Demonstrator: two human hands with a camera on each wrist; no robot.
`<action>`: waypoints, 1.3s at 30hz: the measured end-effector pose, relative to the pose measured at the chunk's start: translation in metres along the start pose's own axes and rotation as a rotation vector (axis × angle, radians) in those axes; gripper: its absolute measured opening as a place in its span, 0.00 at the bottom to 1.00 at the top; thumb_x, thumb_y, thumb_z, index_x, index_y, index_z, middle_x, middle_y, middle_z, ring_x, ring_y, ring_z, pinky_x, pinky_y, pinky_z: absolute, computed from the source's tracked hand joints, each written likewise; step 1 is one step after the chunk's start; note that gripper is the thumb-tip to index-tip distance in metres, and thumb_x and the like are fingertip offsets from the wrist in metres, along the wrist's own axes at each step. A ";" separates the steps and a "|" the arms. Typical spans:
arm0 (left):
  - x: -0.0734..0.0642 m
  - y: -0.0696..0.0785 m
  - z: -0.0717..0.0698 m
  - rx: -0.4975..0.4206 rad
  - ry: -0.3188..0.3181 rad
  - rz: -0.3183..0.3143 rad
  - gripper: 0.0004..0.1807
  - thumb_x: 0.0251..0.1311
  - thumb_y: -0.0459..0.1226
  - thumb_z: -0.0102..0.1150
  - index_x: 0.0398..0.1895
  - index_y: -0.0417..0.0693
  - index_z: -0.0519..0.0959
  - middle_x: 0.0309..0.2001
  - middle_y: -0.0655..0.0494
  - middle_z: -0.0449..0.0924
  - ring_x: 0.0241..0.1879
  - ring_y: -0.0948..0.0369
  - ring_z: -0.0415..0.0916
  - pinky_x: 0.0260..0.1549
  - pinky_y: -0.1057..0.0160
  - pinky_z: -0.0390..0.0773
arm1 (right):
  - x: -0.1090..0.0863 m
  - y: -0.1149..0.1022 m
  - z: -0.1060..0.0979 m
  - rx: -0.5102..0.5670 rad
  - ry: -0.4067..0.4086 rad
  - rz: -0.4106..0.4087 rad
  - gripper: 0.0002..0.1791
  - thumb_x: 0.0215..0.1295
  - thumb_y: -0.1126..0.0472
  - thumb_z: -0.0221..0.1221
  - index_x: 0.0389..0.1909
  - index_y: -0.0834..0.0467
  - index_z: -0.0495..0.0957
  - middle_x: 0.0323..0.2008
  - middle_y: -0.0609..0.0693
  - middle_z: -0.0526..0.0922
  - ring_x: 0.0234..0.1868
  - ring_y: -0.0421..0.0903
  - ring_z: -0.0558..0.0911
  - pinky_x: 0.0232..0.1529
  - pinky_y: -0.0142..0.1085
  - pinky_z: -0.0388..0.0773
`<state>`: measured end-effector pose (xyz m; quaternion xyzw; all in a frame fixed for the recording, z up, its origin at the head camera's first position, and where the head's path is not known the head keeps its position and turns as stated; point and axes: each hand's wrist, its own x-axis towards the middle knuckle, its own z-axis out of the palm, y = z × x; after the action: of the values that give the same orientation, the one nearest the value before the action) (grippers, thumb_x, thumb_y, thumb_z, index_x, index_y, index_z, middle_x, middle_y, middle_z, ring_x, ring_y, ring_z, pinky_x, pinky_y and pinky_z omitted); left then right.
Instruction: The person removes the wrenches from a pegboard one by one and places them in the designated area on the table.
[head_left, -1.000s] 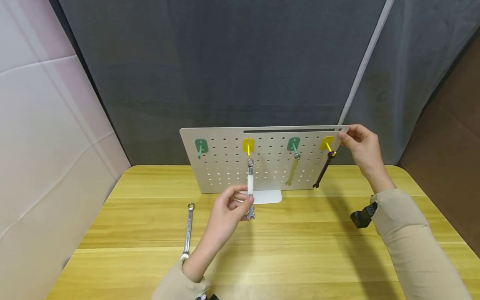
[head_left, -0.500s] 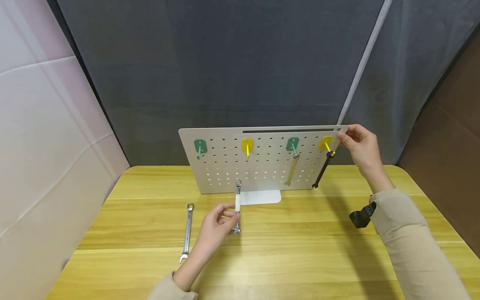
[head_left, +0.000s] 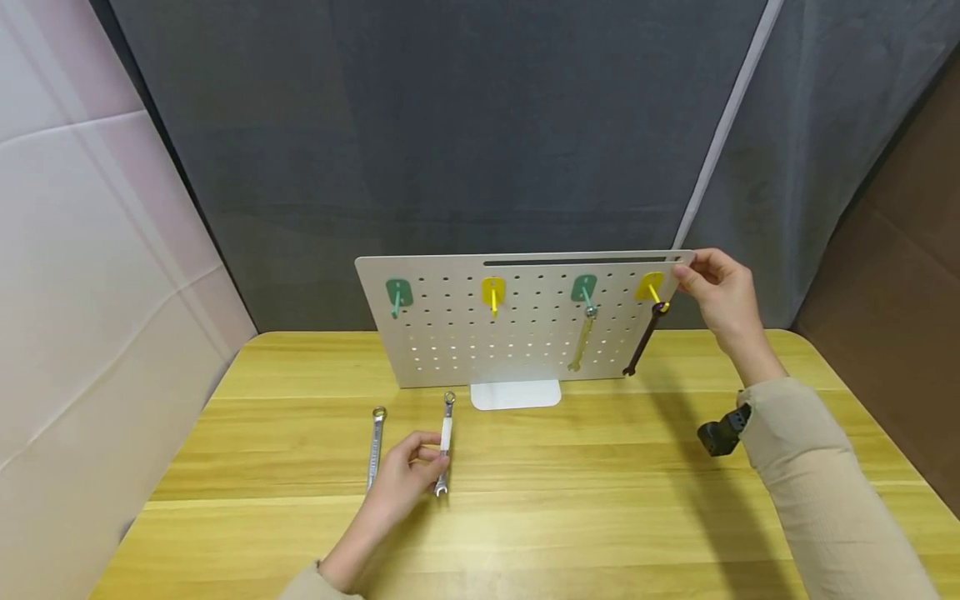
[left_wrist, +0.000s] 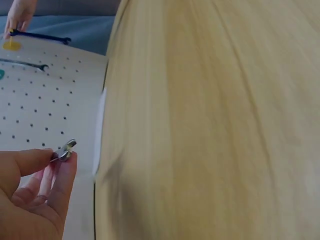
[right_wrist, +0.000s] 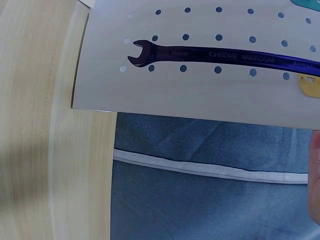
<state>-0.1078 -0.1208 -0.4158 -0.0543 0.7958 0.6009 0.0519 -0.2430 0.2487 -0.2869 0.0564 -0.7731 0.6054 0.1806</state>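
My left hand [head_left: 406, 476] pinches a silver combination wrench [head_left: 446, 433] with a white band on its shaft, ring end pointing toward the board. In the left wrist view the wrench's open end [left_wrist: 65, 150] sticks out between thumb and fingers. A second silver wrench [head_left: 376, 446] lies on the table, its lower end hidden behind that hand. At the upper right corner of the white pegboard [head_left: 457, 333], my right hand [head_left: 723, 296] grips the edge between thumb and fingers. A dark purple wrench [right_wrist: 215, 55] hangs from the yellow hook beside it.
A gold-toned wrench [head_left: 582, 342] hangs on a green hook [head_left: 584, 289]. Bare hooks on the board are a yellow one [head_left: 493, 293] and a green one [head_left: 399, 294]. The board's white foot [head_left: 516, 395] rests on the wooden table [head_left: 570, 500], with a dark curtain behind.
My left hand has moved the white-banded wrench down and left, from just below the bare yellow hook to beside the wrench on the table. My right hand keeps its grip on the board.
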 end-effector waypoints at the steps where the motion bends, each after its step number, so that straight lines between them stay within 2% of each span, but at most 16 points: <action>1: 0.000 -0.002 -0.001 0.005 -0.001 -0.007 0.17 0.57 0.24 0.56 0.51 0.30 0.73 0.36 0.41 0.80 0.25 0.61 0.78 0.26 0.68 0.84 | 0.000 0.000 0.000 0.000 0.001 0.002 0.09 0.64 0.65 0.59 0.30 0.45 0.76 0.27 0.32 0.78 0.32 0.28 0.76 0.36 0.14 0.77; 9: 0.001 -0.011 -0.009 0.054 -0.010 -0.057 0.20 0.55 0.22 0.55 0.53 0.28 0.71 0.39 0.39 0.80 0.30 0.59 0.79 0.32 0.62 0.86 | -0.002 -0.002 0.001 -0.060 0.007 0.014 0.07 0.64 0.62 0.58 0.31 0.45 0.75 0.29 0.32 0.76 0.33 0.29 0.76 0.37 0.13 0.77; 16: 0.003 -0.016 -0.011 0.060 -0.002 -0.067 0.21 0.54 0.20 0.56 0.53 0.27 0.71 0.38 0.38 0.80 0.30 0.59 0.79 0.31 0.61 0.85 | -0.003 -0.001 0.000 -0.029 0.002 -0.001 0.05 0.62 0.60 0.60 0.31 0.45 0.75 0.29 0.34 0.77 0.33 0.29 0.76 0.37 0.14 0.77; 25: 0.004 -0.022 -0.012 0.084 0.005 -0.050 0.21 0.52 0.20 0.58 0.52 0.26 0.72 0.37 0.39 0.82 0.30 0.58 0.80 0.28 0.65 0.85 | -0.002 -0.001 0.001 0.028 -0.007 0.000 0.06 0.62 0.62 0.60 0.30 0.46 0.76 0.29 0.34 0.78 0.32 0.30 0.77 0.37 0.14 0.78; 33: 0.005 -0.022 -0.011 0.130 0.007 -0.060 0.22 0.52 0.22 0.60 0.53 0.28 0.73 0.37 0.41 0.80 0.30 0.61 0.79 0.26 0.67 0.84 | -0.002 0.000 0.000 0.057 -0.010 -0.005 0.06 0.62 0.63 0.60 0.30 0.47 0.76 0.28 0.34 0.78 0.32 0.29 0.77 0.37 0.14 0.78; 39: 0.005 -0.021 -0.009 0.192 0.021 -0.054 0.23 0.50 0.23 0.62 0.53 0.29 0.74 0.34 0.43 0.80 0.28 0.61 0.77 0.23 0.69 0.82 | -0.001 0.001 0.001 0.002 -0.002 0.008 0.06 0.63 0.62 0.60 0.30 0.46 0.75 0.28 0.33 0.77 0.32 0.28 0.77 0.37 0.14 0.78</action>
<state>-0.1103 -0.1353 -0.4339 -0.0767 0.8484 0.5198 0.0646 -0.2424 0.2481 -0.2881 0.0540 -0.7728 0.6069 0.1775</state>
